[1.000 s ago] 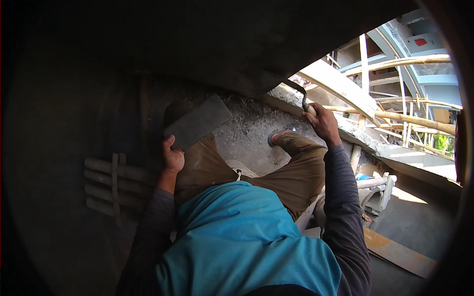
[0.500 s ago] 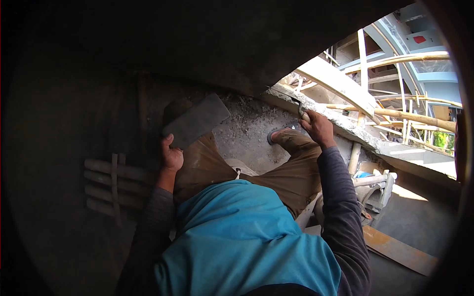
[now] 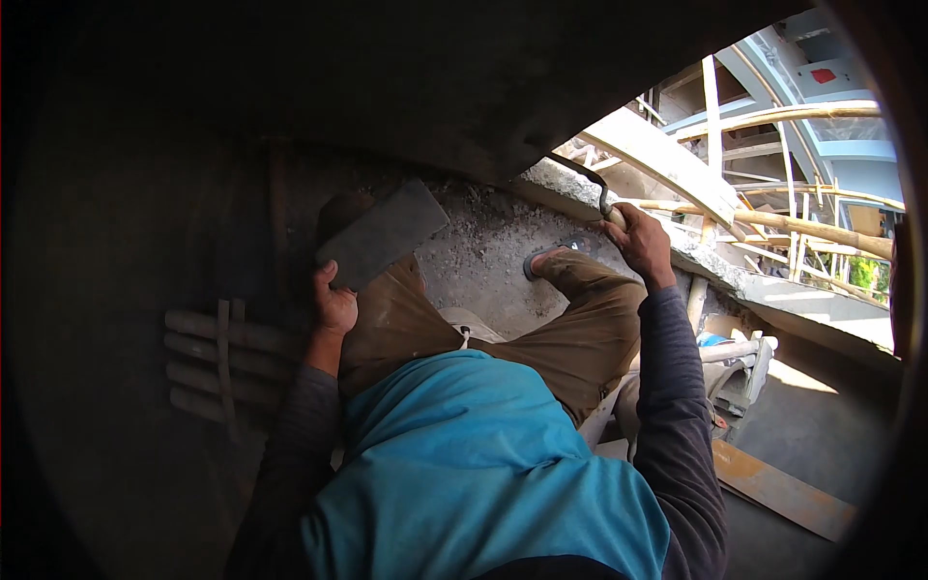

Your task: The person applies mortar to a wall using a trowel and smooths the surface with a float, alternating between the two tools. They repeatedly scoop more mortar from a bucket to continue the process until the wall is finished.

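Up at the lip of the concrete ledge [image 3: 553, 180], I see my right hand [image 3: 638, 242] wrapped in a full fist around the handle of a trowel [image 3: 594, 184]. The pale end of the handle pokes out just above the knuckles, and the dark metal neck curves up and to the left from the fist, reaching the ledge's edge. The blade itself runs into the shadow of the overhang, so I cannot tell how it sits there.

My left hand [image 3: 333, 307] is lower and well apart from the right one. Its fingers are closed on the bottom edge of a flat grey board [image 3: 382, 235], thumb laid against the near face. The board rises tilted above the hand, its top corner leaning right against the rough grey wall [image 3: 483, 253].

Between the two hands my knees in brown trousers [image 3: 580, 338] are bent, one sandalled foot [image 3: 547, 261] planted against the wall just below the ledge. Beyond the ledge, to the right, bamboo poles [image 3: 817, 237] cross in sunlight.
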The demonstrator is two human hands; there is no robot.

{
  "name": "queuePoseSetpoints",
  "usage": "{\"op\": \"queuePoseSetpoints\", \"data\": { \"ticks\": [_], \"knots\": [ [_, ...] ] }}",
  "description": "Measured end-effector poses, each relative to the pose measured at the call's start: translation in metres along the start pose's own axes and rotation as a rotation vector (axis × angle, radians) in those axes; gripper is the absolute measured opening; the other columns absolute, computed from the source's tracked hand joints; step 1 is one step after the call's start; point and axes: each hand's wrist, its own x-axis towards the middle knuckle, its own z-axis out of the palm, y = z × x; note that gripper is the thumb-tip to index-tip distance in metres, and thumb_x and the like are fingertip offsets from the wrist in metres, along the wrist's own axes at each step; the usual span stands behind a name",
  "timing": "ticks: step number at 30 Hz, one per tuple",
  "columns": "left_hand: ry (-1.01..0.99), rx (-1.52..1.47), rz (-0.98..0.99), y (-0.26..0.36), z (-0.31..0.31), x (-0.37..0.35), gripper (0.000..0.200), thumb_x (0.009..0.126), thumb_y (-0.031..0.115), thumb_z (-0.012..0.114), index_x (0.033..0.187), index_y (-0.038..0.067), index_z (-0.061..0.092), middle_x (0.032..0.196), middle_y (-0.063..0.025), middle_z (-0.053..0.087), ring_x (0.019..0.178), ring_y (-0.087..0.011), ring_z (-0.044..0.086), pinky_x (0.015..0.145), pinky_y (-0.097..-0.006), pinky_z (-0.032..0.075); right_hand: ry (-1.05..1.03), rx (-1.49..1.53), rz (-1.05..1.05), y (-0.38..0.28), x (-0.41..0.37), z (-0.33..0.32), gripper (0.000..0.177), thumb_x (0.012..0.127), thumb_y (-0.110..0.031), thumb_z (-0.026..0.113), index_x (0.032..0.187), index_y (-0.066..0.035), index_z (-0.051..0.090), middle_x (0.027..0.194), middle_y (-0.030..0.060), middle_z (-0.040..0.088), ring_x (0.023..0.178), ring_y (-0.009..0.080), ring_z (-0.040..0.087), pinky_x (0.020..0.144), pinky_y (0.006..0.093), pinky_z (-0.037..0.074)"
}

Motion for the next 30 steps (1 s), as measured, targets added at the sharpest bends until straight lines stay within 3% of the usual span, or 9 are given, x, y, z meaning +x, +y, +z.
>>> {"op": "queuePoseSetpoints", "data": {
  "ticks": [2, 7, 12, 14, 19, 24, 27, 30],
  "knots": [
    [0.0, -0.034, 0.001, 0.004, 0.011, -0.005, 0.031, 0.082, 0.025, 0.064, 0.11, 0.012, 0.063, 0.111, -0.0005, 0.064, 0.102, -0.0148, 0.061, 0.088, -0.0296, 0.047, 0.042, 0.043, -0.008, -0.003, -0.006, -0.013, 0.04, 0.084, -0.045, 0.069, 0.11, -0.015, 0.067, 0.092, 0.0129, 0.071, 0.086, 0.032, 0.068, 0.072, 0.0417, 0.052],
    [0.002, -0.048, -0.024, 0.003, 0.003, -0.002, 0.034, 0.081, 0.026, 0.064, 0.111, 0.011, 0.063, 0.112, -0.0012, 0.064, 0.104, -0.0155, 0.06, 0.091, -0.0301, 0.046, 0.274, 0.273, -0.155, -0.001, -0.018, -0.018, 0.038, 0.084, -0.04, 0.07, 0.11, -0.012, 0.068, 0.087, 0.0127, 0.07, 0.079, 0.0297, 0.069, 0.068, 0.0393, 0.053],
    [-0.008, -0.035, -0.009, 0.002, 0.005, 0.0, 0.035, 0.081, 0.026, 0.064, 0.112, 0.011, 0.063, 0.112, -0.0009, 0.064, 0.105, -0.0155, 0.06, 0.091, -0.0306, 0.046, 0.041, 0.041, -0.114, -0.007, -0.011, 0.016, 0.037, 0.084, -0.038, 0.069, 0.111, -0.013, 0.066, 0.097, 0.0128, 0.069, 0.092, 0.032, 0.066, 0.077, 0.0417, 0.052],
    [-0.024, 0.02, 0.031, -0.003, -0.005, 0.005, 0.045, 0.083, 0.033, 0.065, 0.122, 0.011, 0.057, 0.121, -0.0036, 0.062, 0.112, -0.0206, 0.058, 0.095, -0.0384, 0.045, -0.049, -0.018, -0.083, -0.008, 0.001, 0.036, 0.036, 0.084, -0.04, 0.066, 0.111, -0.015, 0.065, 0.097, 0.0127, 0.069, 0.094, 0.0323, 0.066, 0.078, 0.0434, 0.052],
    [0.028, 0.058, 0.03, -0.004, -0.011, 0.004, 0.046, 0.083, 0.034, 0.065, 0.122, 0.011, 0.057, 0.123, -0.0035, 0.061, 0.113, -0.0202, 0.057, 0.096, -0.0383, 0.044, -0.064, -0.053, -0.041, -0.001, 0.021, 0.059, 0.037, 0.085, -0.041, 0.066, 0.112, -0.016, 0.065, 0.098, 0.0128, 0.07, 0.094, 0.0323, 0.066, 0.078, 0.0436, 0.052],
    [-0.008, -0.002, -0.019, -0.004, -0.013, 0.005, 0.045, 0.083, 0.034, 0.065, 0.122, 0.012, 0.057, 0.122, -0.003, 0.061, 0.113, -0.0197, 0.057, 0.095, -0.0372, 0.044, -0.001, -0.035, -0.047, -0.013, 0.017, 0.025, 0.036, 0.086, -0.043, 0.066, 0.11, -0.016, 0.067, 0.099, 0.0117, 0.07, 0.092, 0.0322, 0.067, 0.077, 0.043, 0.052],
    [-0.049, -0.02, -0.03, -0.001, -0.006, 0.002, 0.045, 0.084, 0.034, 0.064, 0.123, 0.011, 0.057, 0.122, -0.003, 0.061, 0.113, -0.0197, 0.058, 0.096, -0.0366, 0.044, 0.051, 0.139, -0.057, -0.031, 0.004, -0.004, 0.037, 0.085, -0.043, 0.068, 0.108, -0.014, 0.067, 0.096, 0.0127, 0.07, 0.088, 0.0327, 0.067, 0.074, 0.0418, 0.052],
    [-0.013, -0.022, 0.0, 0.003, 0.006, -0.003, 0.031, 0.083, 0.026, 0.063, 0.111, 0.013, 0.063, 0.111, 0.0011, 0.064, 0.102, -0.0137, 0.061, 0.086, -0.0295, 0.047, 0.129, 0.241, -0.136, -0.026, 0.0, 0.01, 0.036, 0.085, -0.042, 0.068, 0.108, -0.015, 0.067, 0.095, 0.0126, 0.07, 0.087, 0.0327, 0.067, 0.072, 0.0417, 0.053]
  ]
}}
